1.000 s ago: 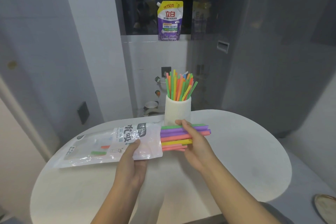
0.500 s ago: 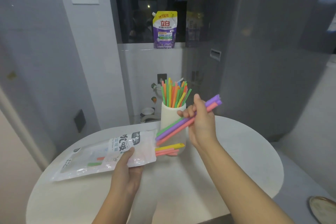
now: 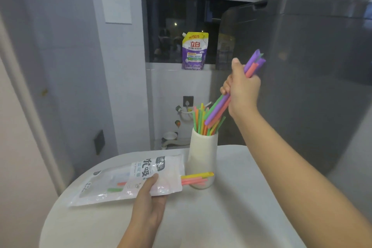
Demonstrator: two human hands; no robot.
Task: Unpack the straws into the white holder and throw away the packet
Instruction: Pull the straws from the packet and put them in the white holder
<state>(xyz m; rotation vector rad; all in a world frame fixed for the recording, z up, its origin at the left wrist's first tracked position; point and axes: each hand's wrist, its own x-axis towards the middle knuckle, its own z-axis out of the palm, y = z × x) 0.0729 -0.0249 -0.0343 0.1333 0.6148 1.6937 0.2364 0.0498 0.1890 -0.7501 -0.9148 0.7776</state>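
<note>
My right hand (image 3: 242, 88) grips a small bunch of purple, green and coral straws (image 3: 218, 109), tilted, their lower ends just above the mouth of the white holder (image 3: 203, 152). The holder stands upright at the table's far edge with several coloured straws (image 3: 200, 120) inside. My left hand (image 3: 150, 200) holds the straw packet (image 3: 128, 179) flat over the table, its open end facing the holder. A yellow straw and pink straws (image 3: 196, 179) stick out of the packet's mouth in front of the holder's base.
The round white table (image 3: 231, 217) fills the near view. A grey refrigerator (image 3: 302, 78) stands right behind the holder. A purple and yellow refill pouch (image 3: 194, 51) sits on the window ledge. A wall and door frame lie to the left.
My right hand drew a bunch of straws out of the packet, raised it and tipped it up over the holder. The left hand kept the packet where it was.
</note>
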